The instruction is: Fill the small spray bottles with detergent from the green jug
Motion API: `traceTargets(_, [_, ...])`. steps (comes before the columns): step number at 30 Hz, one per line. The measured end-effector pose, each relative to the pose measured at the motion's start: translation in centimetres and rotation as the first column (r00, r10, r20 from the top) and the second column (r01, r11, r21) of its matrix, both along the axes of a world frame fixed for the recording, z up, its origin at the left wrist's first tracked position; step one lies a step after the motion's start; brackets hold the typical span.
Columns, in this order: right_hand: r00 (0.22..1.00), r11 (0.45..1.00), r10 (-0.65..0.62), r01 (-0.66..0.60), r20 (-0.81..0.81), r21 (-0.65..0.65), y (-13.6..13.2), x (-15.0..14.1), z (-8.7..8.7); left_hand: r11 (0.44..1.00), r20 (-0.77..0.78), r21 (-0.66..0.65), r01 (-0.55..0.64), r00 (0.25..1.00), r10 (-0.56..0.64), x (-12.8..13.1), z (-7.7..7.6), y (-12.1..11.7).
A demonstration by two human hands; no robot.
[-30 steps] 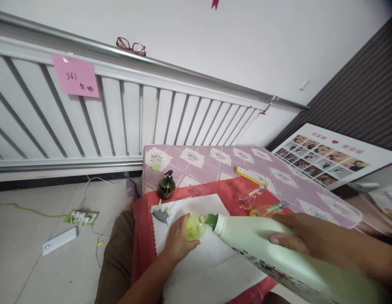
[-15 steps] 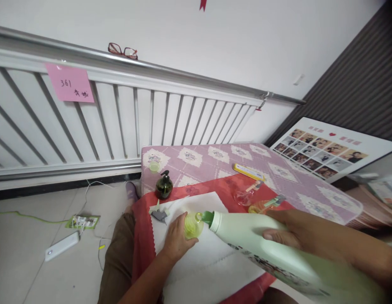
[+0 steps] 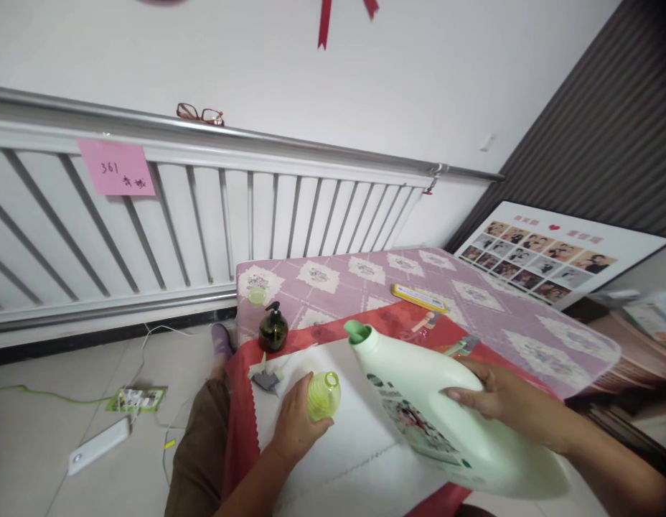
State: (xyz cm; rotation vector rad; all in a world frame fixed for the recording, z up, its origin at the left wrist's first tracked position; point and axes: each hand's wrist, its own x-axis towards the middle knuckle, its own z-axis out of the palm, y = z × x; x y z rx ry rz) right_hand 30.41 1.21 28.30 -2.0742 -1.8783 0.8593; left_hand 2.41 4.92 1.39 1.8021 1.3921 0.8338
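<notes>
My left hand (image 3: 295, 424) is wrapped round a small yellow-green ribbed bottle (image 3: 324, 396), whose open mouth points up. In my right hand (image 3: 489, 395) is a large pale green detergent bottle (image 3: 419, 402), gripped by its handle and tilted. Its green spout (image 3: 357, 331) sits above and to the right of the small bottle, apart from it. Under both lies a white cloth (image 3: 359, 459) on a red cloth (image 3: 237, 431). A dark green pump bottle (image 3: 273, 332) stands beyond my left hand, near a grey scrap (image 3: 266, 381).
A yellow flat box (image 3: 419, 297) and a small pale green cup (image 3: 257, 295) lie on the patterned purple cover (image 3: 349, 294). Behind runs a white radiator (image 3: 263, 222) with glasses (image 3: 200, 115) on its pipe. A power strip (image 3: 135, 399) with cables lies on the floor.
The detergent bottle's spout has moved up and away from the small bottle's mouth, and the bottle is tipped less. My left hand still holds the small bottle. The camera view has shifted slightly.
</notes>
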Motion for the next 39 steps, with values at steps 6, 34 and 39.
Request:
traceTargets(6, [0.9, 0.898, -0.305, 0.38, -0.311, 0.222, 0.9, 0.4, -3.8, 1.0, 0.012, -0.013, -0.015, 1.0, 0.015, 0.1, -0.6, 0.1])
traceTargets(34, [0.729, 0.616, -0.505, 0.679, -0.462, 0.398, 1.7, -4.7, -19.3, 0.995, 0.22, 0.078, -0.055, 0.975, 0.036, 0.0, -1.6, 0.3])
traceTargets(39, [0.742, 0.613, -0.484, 0.666, -0.464, 0.426, 1.8, -4.7, -19.4, 0.985, 0.3, 0.16, -0.066, 0.954, 0.015, -0.4, -1.9, 0.2])
